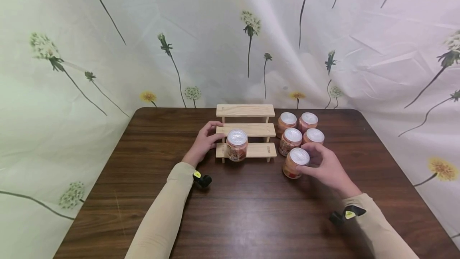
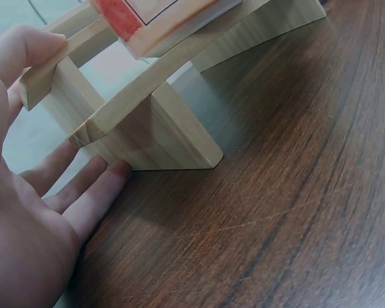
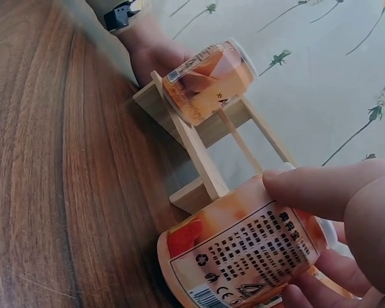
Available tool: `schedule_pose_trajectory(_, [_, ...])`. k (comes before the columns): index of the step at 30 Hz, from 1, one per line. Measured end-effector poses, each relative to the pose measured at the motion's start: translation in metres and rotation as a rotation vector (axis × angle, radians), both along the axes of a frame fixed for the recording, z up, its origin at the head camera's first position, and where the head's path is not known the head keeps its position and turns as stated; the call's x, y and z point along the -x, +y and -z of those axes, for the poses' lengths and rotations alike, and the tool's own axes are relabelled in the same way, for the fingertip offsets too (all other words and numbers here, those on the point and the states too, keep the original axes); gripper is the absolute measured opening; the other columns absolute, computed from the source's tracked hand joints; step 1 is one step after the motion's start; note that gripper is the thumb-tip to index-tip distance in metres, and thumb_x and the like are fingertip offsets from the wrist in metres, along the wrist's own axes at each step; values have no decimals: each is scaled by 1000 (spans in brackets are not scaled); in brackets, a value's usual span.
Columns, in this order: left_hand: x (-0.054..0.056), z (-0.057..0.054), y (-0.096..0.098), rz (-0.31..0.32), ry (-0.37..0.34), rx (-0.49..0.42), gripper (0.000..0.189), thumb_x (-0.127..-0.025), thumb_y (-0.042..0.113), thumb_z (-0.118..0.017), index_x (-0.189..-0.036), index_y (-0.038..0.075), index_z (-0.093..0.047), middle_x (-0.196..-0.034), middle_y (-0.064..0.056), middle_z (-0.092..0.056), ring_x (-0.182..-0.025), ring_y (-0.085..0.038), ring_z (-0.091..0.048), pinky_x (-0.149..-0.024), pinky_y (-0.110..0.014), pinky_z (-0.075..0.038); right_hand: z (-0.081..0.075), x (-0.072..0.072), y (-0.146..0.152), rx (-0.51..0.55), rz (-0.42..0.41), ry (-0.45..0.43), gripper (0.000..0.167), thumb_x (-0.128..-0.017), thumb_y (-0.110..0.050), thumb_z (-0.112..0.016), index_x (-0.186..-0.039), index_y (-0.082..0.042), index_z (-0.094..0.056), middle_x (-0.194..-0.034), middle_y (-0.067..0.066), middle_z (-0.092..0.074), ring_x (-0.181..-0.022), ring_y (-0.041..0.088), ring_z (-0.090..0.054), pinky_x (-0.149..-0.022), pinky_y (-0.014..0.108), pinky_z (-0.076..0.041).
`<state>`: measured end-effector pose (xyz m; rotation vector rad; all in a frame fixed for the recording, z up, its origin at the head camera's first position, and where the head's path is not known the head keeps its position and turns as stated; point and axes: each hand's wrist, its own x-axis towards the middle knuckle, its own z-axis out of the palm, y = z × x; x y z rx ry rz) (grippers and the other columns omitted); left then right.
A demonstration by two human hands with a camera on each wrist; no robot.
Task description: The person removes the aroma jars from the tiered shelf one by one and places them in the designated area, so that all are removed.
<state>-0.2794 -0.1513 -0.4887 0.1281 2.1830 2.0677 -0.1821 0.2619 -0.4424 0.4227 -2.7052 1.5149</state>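
A small three-step wooden rack [image 1: 245, 110] stands near the back of the table. On its lowest step, toward the left end, sits a jar [image 1: 237, 147] with a silvery lid and orange printed label. My left hand [image 1: 206, 143] holds the rack's left end; in the left wrist view the thumb lies over a step and the other fingers [image 2: 93, 199] touch the side low down. To the right of the rack, my right hand [image 1: 328, 169] grips a similar jar [image 1: 292, 168] between thumb and fingers. Its printed label [image 3: 244, 256] faces the right wrist camera.
Several more lidded jars [image 1: 290, 141] stand close together right of the rack, just behind the gripped one. A dark wood-grain table [image 1: 233, 211] carries everything. Behind it hangs a pale cloth [image 1: 215, 51] with dandelion prints.
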Motion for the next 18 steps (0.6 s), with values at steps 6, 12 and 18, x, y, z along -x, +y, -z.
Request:
schedule_pose_trajectory(6, [0,-1,-1,-3,-8,3,43,-101,17,-71,-141,14,-55,-148,-16,-52,-121,-27,-57,-86,-40,-57,-10,0,-2,50,-18,55,60,-82,-15,-93,-131,-1,-61,-124,16,-69,-103,30,-70,-87,30,-58])
schedule_pose_trajectory(12, [1,0,-1,-11,9,13,40,-101,17,-71,-138,14,-56,-145,-15,-54,-122,-29,-57,-88,-42,-57,-30,0,-17,98,-25,180,50,-89,-8,-85,-132,-1,-61,-127,20,-67,-113,31,-68,-95,27,-55])
schedule_pose_trajectory(18, [0,0,0,0,5,-1,43,-101,15,-70,-141,13,-55,-145,-14,-54,-119,-25,-59,-87,-40,-57,-45,2,-46,156,-36,221,53,-85,-4,-86,-133,-1,-62,-134,14,-63,-121,35,-62,-100,34,-54])
